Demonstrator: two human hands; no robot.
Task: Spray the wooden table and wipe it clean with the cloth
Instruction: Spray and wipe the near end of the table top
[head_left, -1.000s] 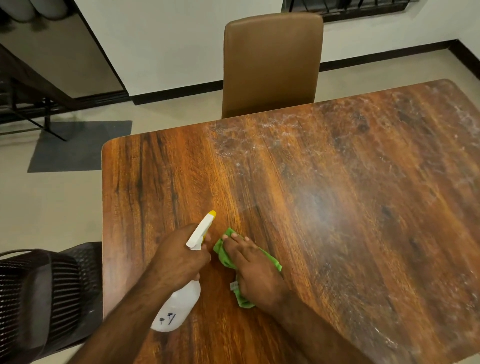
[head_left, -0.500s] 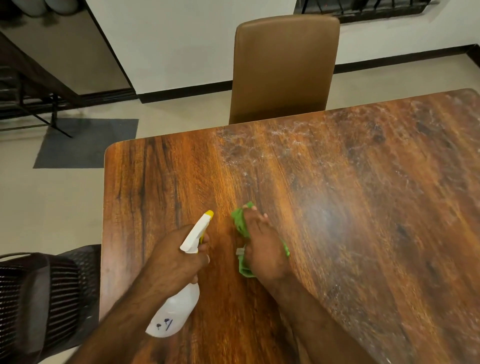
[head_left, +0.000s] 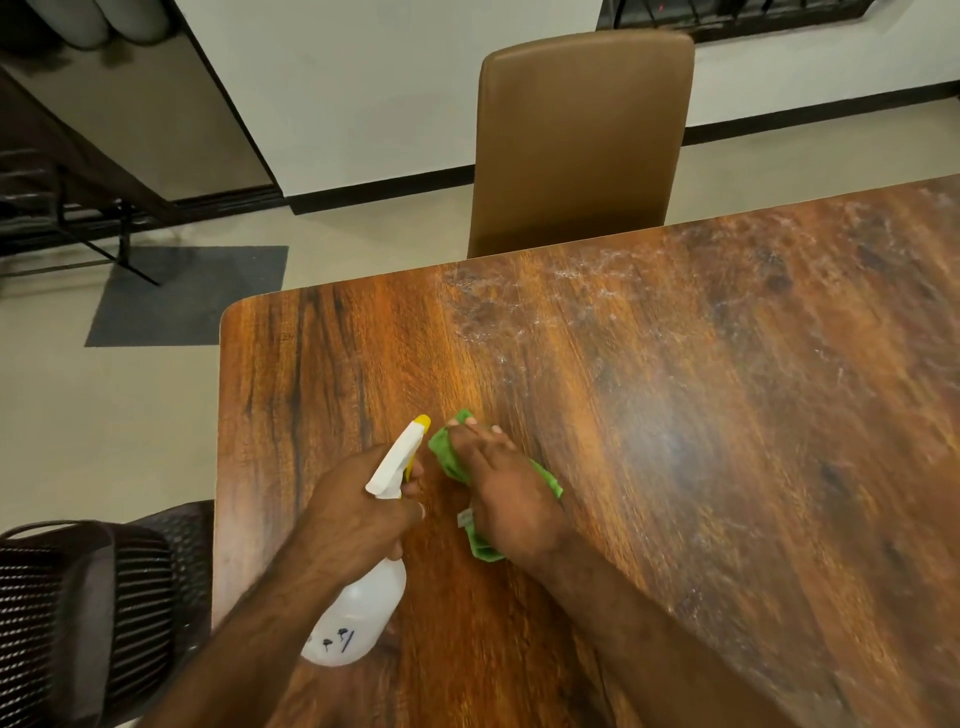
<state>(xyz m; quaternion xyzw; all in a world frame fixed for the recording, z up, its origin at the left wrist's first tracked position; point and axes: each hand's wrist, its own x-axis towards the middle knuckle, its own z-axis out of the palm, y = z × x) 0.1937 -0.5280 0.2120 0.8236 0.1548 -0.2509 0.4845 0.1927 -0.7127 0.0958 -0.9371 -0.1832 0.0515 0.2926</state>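
Wiping the wooden table (head_left: 727, 467) near its left edge, bottle in the other hand.
The table carries whitish smears along its far edge, where a brown chair (head_left: 582, 145) stands pushed in. Close to the left edge, toward the near side, the left hand (head_left: 358, 514) curls round the neck of a white spray bottle (head_left: 358, 618), its yellow nozzle tip pointing at the far edge. Just beside it, the right hand (head_left: 509, 499) lies flat, fingers straight, pressing the green cloth (head_left: 444, 452) onto the wood.

Soft glare on table (head_left: 680, 447), blurred foreground
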